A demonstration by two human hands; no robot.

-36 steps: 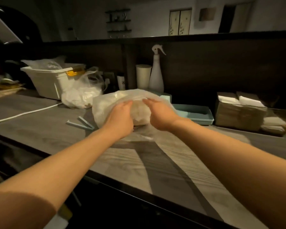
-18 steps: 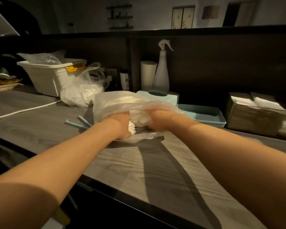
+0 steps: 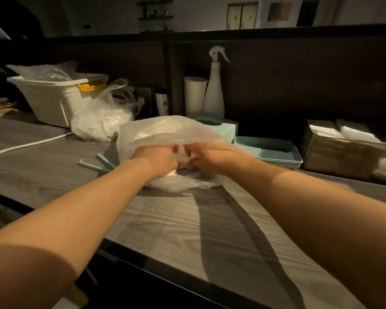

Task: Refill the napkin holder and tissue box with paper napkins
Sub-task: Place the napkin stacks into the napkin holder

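On the grey wood-grain counter [image 3: 187,230], near its middle, lies a translucent white plastic bag of paper napkins [image 3: 165,132], its open mouth turned toward the person; both hands are pushed into that mouth, side by side and almost touching. Fingers of the left hand [image 3: 158,158] are curled into the white napkins inside, the bag's upper film draped over its knuckles; the right hand [image 3: 214,158] is likewise curled, pinching the film and the contents beneath it — how much paper either one actually holds cannot be made out through the plastic.

Just behind the bag stands a pale teal tissue box with a round opening in its top [image 3: 223,127]; to its right, touching or nearly so, sits a shallow teal rectangular tray [image 3: 274,150]. Further right stands a brown woven napkin holder [image 3: 334,157] with folded white napkins [image 3: 343,132] showing at its top. Left of the bag, two pale blue plastic strips [image 3: 98,165] lie flat on the counter, partly hidden by the left forearm.

Against the dark back panel stand a white spray bottle [image 3: 214,92] and a white cylindrical cup [image 3: 195,94]; further left — a second knotted plastic bag with white contents [image 3: 103,119], a white plastic storage bin with a yellow latch [image 3: 54,101], and a white cable [image 3: 27,144] trailing across the counter.
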